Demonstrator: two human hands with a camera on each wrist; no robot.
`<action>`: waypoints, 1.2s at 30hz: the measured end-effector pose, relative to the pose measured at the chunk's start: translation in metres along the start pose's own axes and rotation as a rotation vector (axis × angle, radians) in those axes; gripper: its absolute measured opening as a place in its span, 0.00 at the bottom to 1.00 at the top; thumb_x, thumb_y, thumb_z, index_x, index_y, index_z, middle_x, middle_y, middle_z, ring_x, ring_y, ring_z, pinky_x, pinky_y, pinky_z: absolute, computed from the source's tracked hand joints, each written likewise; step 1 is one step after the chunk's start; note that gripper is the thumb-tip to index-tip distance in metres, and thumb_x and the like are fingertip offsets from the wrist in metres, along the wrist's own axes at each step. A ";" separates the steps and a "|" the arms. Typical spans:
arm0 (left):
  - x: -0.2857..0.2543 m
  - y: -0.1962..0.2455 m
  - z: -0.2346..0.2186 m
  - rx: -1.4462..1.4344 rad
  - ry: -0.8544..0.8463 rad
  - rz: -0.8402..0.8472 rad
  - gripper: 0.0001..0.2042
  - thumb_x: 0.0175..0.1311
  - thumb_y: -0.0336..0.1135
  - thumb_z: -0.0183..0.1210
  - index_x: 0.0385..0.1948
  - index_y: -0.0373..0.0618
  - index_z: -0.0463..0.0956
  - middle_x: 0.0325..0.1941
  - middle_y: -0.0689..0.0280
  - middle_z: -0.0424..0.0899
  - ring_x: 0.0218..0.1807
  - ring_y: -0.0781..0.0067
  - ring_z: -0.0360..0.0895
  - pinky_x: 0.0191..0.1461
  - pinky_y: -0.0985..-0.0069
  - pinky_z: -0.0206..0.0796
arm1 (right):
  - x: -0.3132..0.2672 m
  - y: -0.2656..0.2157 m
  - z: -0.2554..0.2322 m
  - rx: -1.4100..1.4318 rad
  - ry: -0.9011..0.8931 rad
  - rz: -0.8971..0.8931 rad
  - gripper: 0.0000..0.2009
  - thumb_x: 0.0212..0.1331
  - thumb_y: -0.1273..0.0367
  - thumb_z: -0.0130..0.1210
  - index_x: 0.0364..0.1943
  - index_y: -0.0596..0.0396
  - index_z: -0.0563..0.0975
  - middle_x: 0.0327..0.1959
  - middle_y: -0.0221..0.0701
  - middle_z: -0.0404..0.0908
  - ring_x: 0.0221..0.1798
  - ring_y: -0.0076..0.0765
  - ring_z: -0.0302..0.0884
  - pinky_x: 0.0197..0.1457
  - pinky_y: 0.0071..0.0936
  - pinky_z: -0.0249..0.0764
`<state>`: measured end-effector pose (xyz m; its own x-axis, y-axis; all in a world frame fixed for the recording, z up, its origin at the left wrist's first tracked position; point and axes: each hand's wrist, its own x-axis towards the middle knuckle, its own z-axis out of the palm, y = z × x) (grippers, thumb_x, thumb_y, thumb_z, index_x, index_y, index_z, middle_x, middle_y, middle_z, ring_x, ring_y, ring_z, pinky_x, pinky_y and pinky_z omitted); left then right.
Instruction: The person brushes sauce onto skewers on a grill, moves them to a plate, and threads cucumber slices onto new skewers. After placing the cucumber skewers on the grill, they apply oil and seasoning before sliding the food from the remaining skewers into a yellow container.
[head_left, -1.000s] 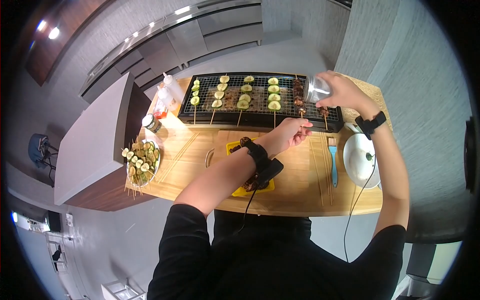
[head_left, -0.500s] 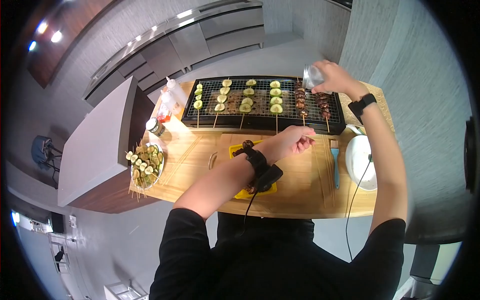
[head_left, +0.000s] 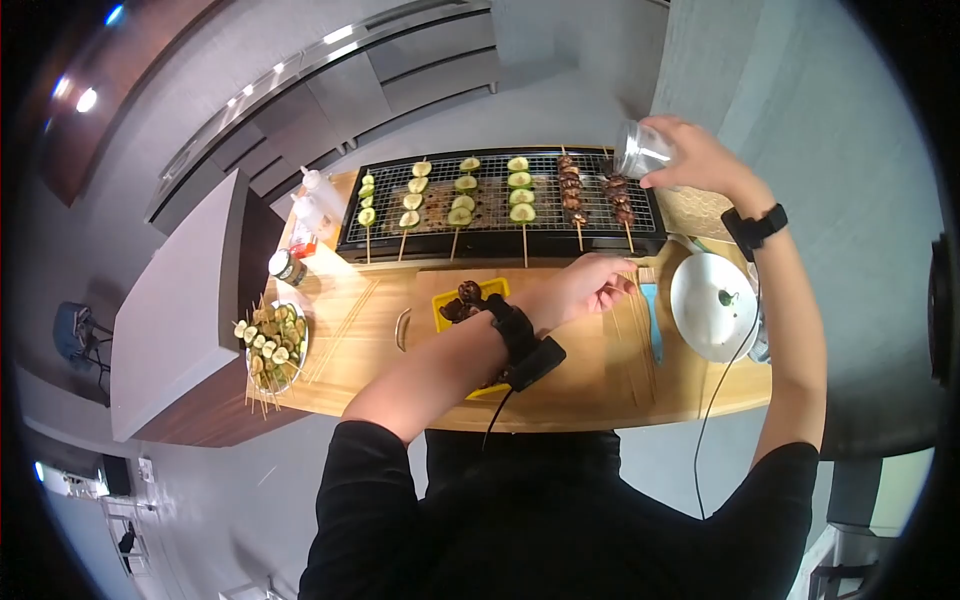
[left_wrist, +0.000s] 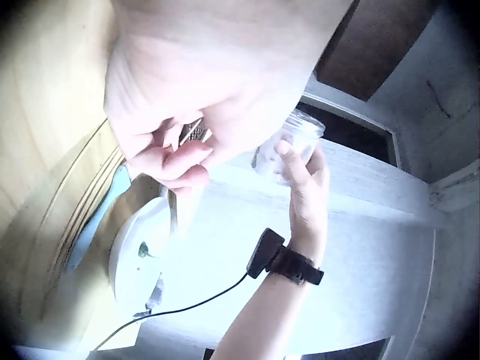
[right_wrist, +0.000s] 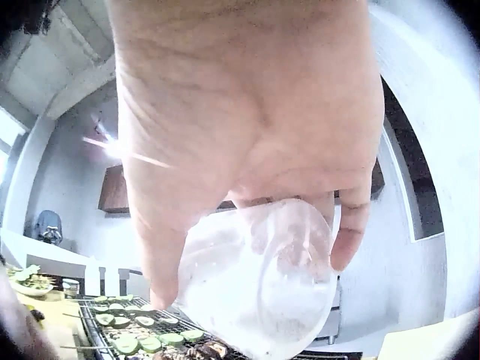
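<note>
My right hand (head_left: pixel 705 160) grips a clear jar (head_left: pixel 642 150), tipped sideways above the meat skewers (head_left: pixel 620 200) at the grill's right end. In the right wrist view, thumb and fingers wrap round the jar (right_wrist: pixel 259 277). The left hand (head_left: pixel 590 285), fingers loosely curled, hovers near the grill's front edge, below the meat skewers. In the left wrist view, thin sticks and grill mesh show through the gap in the left hand (left_wrist: pixel 180 105); nothing is plainly held. Cucumber-slice skewers (head_left: pixel 520 195) lie across the grill (head_left: pixel 345 240).
A plate of skewers (head_left: pixel 270 345), a lidded jar (head_left: pixel 287 267) and squeeze bottles (head_left: pixel 315 200) stand at the left. A yellow tray (head_left: pixel 443 300) is partly under my left forearm. At the right are loose sticks, a blue brush (head_left: pixel 654 320) and a white bowl (head_left: pixel 712 305).
My right hand and the jar have moved right along the grill, from the left meat skewer towards the right one. The left hand has drawn slightly away from the grill; the view has shifted.
</note>
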<state>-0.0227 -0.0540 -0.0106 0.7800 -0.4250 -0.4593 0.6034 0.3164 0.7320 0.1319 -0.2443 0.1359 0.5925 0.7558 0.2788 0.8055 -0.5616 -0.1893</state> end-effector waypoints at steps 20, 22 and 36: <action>0.025 0.000 0.014 0.030 0.054 0.044 0.07 0.75 0.40 0.56 0.42 0.49 0.77 0.37 0.68 0.83 0.29 0.84 0.67 0.26 0.87 0.56 | -0.033 -0.007 0.012 0.015 -0.132 0.068 0.42 0.40 0.63 0.77 0.66 0.61 0.74 0.64 0.50 0.79 0.66 0.57 0.76 0.71 0.42 0.72; 0.028 0.000 0.012 0.031 0.043 0.049 0.08 0.75 0.42 0.59 0.46 0.50 0.78 0.37 0.69 0.81 0.32 0.84 0.69 0.27 0.87 0.56 | -0.025 0.007 0.020 -0.022 0.003 0.030 0.43 0.39 0.62 0.77 0.66 0.61 0.74 0.64 0.51 0.79 0.67 0.58 0.75 0.71 0.42 0.72; 0.040 0.004 0.017 -0.076 0.181 0.133 0.09 0.74 0.39 0.60 0.47 0.46 0.79 0.31 0.71 0.77 0.24 0.85 0.65 0.23 0.85 0.53 | 0.018 0.017 0.027 -0.118 -0.001 0.146 0.42 0.44 0.57 0.75 0.67 0.57 0.73 0.66 0.49 0.77 0.69 0.58 0.74 0.70 0.44 0.73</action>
<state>0.0086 -0.0841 -0.0177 0.8666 -0.2179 -0.4489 0.4983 0.4256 0.7553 0.1571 -0.2313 0.1122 0.7031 0.6636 0.2555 0.7037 -0.7009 -0.1164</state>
